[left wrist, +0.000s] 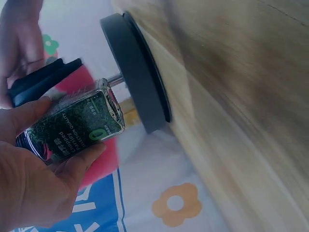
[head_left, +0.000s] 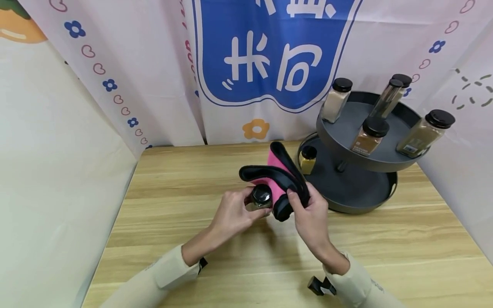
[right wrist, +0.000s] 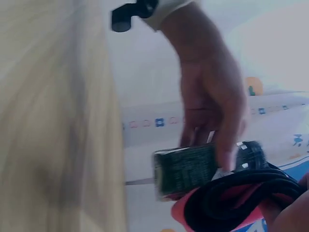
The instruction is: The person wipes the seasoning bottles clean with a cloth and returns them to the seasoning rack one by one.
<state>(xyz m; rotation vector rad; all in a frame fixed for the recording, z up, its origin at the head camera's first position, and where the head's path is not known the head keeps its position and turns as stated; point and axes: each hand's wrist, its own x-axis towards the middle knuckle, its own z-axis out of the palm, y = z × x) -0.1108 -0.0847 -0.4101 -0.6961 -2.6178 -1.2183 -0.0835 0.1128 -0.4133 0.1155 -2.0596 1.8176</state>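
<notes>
In the head view my left hand grips a square glass spice jar with a black lid, held above the table. The left wrist view shows the jar's dark green label, which reads "Chopped Parsley". My right hand pinches a folded pink cloth item with thick black edging, its thumb on the black part. The pink item lies right against the jar's side. In the right wrist view the folded black edge overlaps the jar near its lid end.
A dark grey two-tier round rack stands at the right, its upper tray holding several black-lidded spice jars. One small yellow jar is on the lower tray. Behind the wooden table hangs a printed curtain.
</notes>
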